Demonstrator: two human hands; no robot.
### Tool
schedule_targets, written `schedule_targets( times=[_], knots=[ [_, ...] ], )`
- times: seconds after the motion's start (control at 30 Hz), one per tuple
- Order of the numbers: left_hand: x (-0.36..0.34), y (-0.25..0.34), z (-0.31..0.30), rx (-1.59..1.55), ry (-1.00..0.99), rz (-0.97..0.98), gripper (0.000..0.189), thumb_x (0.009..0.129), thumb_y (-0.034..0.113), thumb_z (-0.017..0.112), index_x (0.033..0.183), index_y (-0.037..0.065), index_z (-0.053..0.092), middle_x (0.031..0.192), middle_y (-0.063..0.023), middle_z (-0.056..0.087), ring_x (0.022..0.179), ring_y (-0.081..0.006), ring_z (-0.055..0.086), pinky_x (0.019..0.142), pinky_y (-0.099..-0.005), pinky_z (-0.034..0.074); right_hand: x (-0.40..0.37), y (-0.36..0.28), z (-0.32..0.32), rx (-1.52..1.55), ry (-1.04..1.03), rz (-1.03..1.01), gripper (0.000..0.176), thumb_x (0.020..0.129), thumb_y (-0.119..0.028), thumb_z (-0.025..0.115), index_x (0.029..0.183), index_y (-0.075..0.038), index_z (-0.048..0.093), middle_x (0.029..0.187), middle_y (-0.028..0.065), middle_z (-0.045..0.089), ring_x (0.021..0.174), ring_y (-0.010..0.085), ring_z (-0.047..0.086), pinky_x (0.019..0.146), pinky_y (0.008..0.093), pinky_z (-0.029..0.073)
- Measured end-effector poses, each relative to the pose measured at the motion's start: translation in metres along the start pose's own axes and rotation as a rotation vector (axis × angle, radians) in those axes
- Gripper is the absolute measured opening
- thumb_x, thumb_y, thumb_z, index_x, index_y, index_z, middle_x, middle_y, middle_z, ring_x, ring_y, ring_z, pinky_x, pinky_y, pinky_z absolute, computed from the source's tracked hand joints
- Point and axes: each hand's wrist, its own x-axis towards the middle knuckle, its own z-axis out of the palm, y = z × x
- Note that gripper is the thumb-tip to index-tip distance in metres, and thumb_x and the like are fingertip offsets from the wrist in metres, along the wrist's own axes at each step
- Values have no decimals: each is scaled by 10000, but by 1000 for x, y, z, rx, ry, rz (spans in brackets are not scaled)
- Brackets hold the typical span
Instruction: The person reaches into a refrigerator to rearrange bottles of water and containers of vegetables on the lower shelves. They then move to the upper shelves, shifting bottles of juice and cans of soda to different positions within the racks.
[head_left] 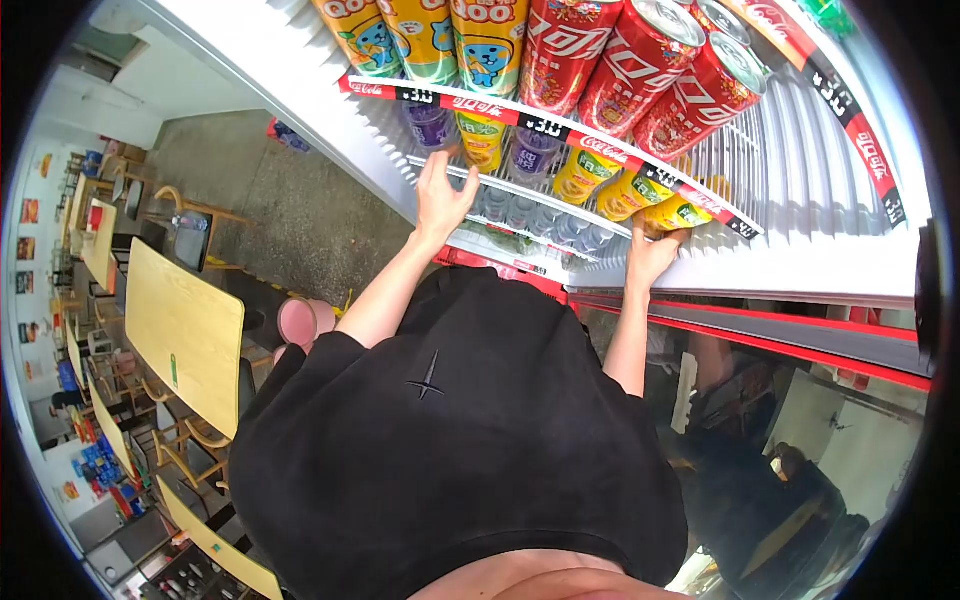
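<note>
In the head view, my left hand (pixel 443 200) is raised at the left end of a fridge shelf, its thumb and fingers apart. Its fingertips are just below a purple drink bottle (pixel 430 127) and beside a yellow-labelled drink bottle (pixel 480 143). At the right end of the same shelf, my right hand (pixel 652 258) has its fingers around the lower part of another yellow drink bottle (pixel 677 213). Some of those fingers are hidden by the bottle. A second purple bottle (pixel 533 153) and a yellow bottle (pixel 586 176) stand between my hands.
Red cola cans (pixel 640 65) and orange Qoo drinks (pixel 487 50) line the shelf above, behind a price strip (pixel 545 127). Clear bottles (pixel 540 220) stand lower down. The open glass door (pixel 790 420) is at right. Wooden tables (pixel 185 330) and chairs are at left.
</note>
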Motion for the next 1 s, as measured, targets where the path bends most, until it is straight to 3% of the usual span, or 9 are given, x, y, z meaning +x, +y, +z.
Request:
schedule_targets(
  times=[0.13,0.17,0.27,0.37,0.5,0.67,0.83,0.93,1.0],
  knots=[
    [-1,-5,-14,30,96,-46,435,829,69,716,1201,-51,522,1158,-238,562,1121,-418,563,997,-485,447,-1,5,2,-62,2,-55,769,823,-270,872,1369,68,451,1222,296,640,1111,421,653,947,463,510],
    [-2,-7,-15,80,120,-22,494,820,71,716,1237,-69,489,1215,-262,513,1186,-431,507,1044,-498,402,-2,7,2,-81,-4,-54,774,826,-285,867,1376,67,451,1240,303,632,1134,436,641,960,476,503],
    [3,-6,-14,210,213,8,584,821,91,737,1301,-72,446,1223,-253,514,1195,-431,506,1072,-487,400,-2,6,3,-37,5,-63,770,827,-290,864,1374,68,457,1240,305,628,1143,444,633,967,480,499],
    [9,-16,-4,142,242,-40,688,818,120,745,1355,-104,378,1229,-302,500,1195,-482,494,1049,-523,397,-2,0,1,-15,22,-79,758,817,-277,868,1360,72,470,1216,298,635,1126,443,637,961,475,501],
    [19,-28,3,89,127,-178,770,819,163,781,1392,-108,343,1264,-360,510,1169,-519,538,1006,-527,442,-1,6,3,10,27,-80,734,811,-253,866,1343,75,481,1191,283,640,1093,413,649,949,455,507],
    [28,-42,8,122,89,-179,826,810,252,843,1392,-80,359,1248,-339,566,1139,-519,581,973,-529,475,0,5,5,65,45,-56,688,793,-247,879,1283,83,524,1164,219,649,1030,327,649,943,406,504],
    [30,-37,3,100,49,-243,791,814,261,834,1375,-68,383,1258,-328,567,1126,-525,586,952,-533,492,0,3,6,12,65,-71,683,786,-255,880,1264,79,524,1117,240,668,1012,337,672,905,418,519],
    [26,-42,4,129,41,-228,806,818,265,828,1389,-77,372,1270,-333,557,1131,-527,577,956,-536,486,-1,0,7,78,63,-20,667,767,-247,880,1247,64,535,1106,262,676,1006,402,690,885,450,539],
    [23,-46,8,140,48,-194,807,822,267,830,1387,-85,373,1279,-336,547,1152,-523,563,975,-529,470,-2,5,9,46,80,-47,672,777,-258,882,1242,70,525,1078,248,677,975,371,684,879,429,535]
  ],
)
